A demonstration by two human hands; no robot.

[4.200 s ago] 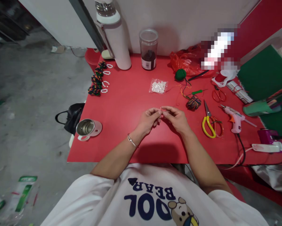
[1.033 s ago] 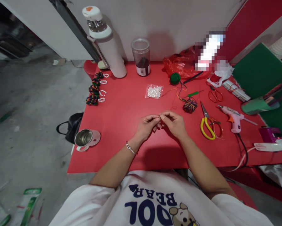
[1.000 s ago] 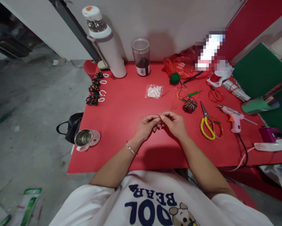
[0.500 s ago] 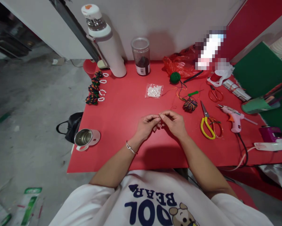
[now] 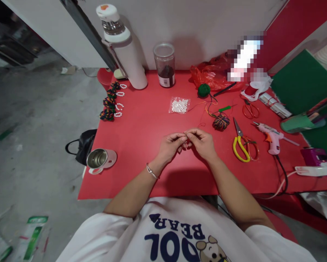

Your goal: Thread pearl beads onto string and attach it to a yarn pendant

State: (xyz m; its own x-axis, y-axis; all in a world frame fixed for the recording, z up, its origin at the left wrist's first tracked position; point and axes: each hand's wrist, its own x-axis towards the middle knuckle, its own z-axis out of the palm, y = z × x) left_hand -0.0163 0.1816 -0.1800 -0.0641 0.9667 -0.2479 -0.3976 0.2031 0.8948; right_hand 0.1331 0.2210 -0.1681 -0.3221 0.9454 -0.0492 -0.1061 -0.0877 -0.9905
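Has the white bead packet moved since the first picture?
No: the white bead packet keeps its place in front of the clear jar; only the view shifted.

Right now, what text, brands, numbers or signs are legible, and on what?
"BEAR": shirt, upside down in view.
"OOL": same shirt, also upside down, beside the bear print.
Too small or blurred: jar label, long white box, glue gun, floor packet.
Pixelated out: bright patch.
No numbers readable.
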